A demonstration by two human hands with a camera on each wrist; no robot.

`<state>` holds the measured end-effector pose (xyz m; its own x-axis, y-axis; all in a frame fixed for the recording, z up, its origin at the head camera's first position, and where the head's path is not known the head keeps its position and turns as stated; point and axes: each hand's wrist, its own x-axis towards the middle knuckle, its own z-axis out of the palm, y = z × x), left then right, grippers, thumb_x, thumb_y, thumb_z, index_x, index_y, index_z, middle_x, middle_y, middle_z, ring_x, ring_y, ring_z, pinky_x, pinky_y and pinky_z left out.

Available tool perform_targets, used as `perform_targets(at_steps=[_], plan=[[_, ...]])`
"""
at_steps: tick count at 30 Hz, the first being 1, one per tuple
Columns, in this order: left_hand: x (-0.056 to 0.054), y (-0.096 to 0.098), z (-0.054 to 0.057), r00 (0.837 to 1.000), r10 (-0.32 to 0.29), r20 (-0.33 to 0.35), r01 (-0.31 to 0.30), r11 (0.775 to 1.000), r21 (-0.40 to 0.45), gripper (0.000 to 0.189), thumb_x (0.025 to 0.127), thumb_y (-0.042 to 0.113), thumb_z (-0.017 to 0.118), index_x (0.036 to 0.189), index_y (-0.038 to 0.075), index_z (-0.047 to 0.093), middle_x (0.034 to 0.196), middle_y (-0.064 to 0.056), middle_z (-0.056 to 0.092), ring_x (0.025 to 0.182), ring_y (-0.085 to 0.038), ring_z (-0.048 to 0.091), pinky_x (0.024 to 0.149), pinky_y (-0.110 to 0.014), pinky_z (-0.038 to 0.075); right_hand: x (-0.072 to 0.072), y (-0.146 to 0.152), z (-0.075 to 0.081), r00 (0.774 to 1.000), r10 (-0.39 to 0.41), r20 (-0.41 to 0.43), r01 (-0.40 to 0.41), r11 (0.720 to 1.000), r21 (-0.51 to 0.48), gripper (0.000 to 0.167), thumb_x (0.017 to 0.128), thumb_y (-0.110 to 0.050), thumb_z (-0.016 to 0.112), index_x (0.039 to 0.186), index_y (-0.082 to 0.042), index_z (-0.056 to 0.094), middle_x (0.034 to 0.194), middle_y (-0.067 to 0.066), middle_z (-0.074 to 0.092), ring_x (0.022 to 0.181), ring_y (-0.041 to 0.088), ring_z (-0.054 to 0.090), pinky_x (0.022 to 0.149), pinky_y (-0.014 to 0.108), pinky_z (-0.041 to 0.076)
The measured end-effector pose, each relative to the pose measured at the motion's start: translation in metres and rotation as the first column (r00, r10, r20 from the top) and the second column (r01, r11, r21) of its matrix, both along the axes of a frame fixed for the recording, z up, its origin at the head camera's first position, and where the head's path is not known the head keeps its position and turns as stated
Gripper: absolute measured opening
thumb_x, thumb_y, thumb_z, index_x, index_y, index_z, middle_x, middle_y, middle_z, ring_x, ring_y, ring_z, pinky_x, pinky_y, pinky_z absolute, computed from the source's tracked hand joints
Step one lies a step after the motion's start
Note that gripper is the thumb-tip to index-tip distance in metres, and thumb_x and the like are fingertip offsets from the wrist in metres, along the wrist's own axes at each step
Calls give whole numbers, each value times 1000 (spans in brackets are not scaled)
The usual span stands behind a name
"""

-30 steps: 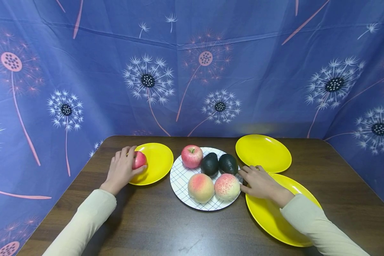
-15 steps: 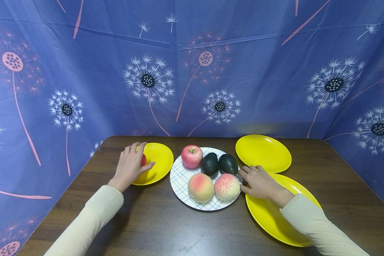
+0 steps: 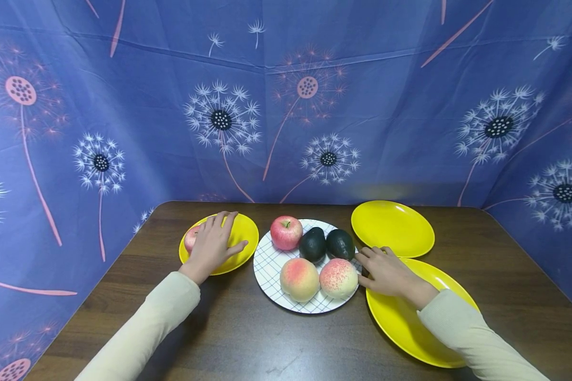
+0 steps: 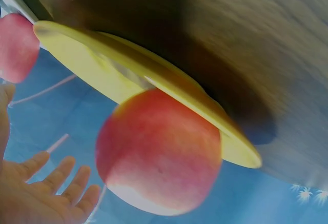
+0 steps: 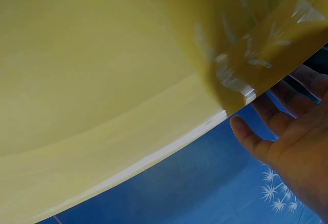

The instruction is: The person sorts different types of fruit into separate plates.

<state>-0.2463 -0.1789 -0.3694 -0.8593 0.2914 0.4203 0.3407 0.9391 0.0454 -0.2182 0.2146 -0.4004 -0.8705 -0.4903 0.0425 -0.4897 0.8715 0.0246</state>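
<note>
My left hand [image 3: 213, 246] is over the small yellow plate [image 3: 246, 233] with fingers spread, holding nothing. To its left a red apple [image 3: 190, 239] sits on that plate; the left wrist view shows the same apple [image 4: 159, 152] apart from the hand's fingers. On the white checked plate [image 3: 267, 270] lie another apple [image 3: 286, 233], two dark avocados [image 3: 312, 245] and two peaches [image 3: 299, 279]. My right hand [image 3: 388, 272] reaches over the large yellow plate [image 3: 438, 338], its relaxed fingertips at the white plate's right rim, beside a peach and an avocado.
A third yellow plate [image 3: 391, 227] stands at the back right, close to the large one. Behind the brown wooden table [image 3: 248, 338] hangs a blue cloth [image 3: 286, 132] with a dandelion print.
My left hand has let go of the apple, leaving it on the small yellow plate, and has moved right across that plate. The right hand has stayed still.
</note>
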Motion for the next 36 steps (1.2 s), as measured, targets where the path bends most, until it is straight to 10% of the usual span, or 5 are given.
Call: perform_targets(at_steps=[36], plan=[[-13,66,-12,989,-121,86,123,992,-20,79,74,50,68,135,10,36,128,-11,47,116,-31,45,98,-45,38,1,-1,1,1000,1,-1,-1,1000,-16,57,80,-39,62,122,-2,55,125,19,54,113,39,49,95,58,33]])
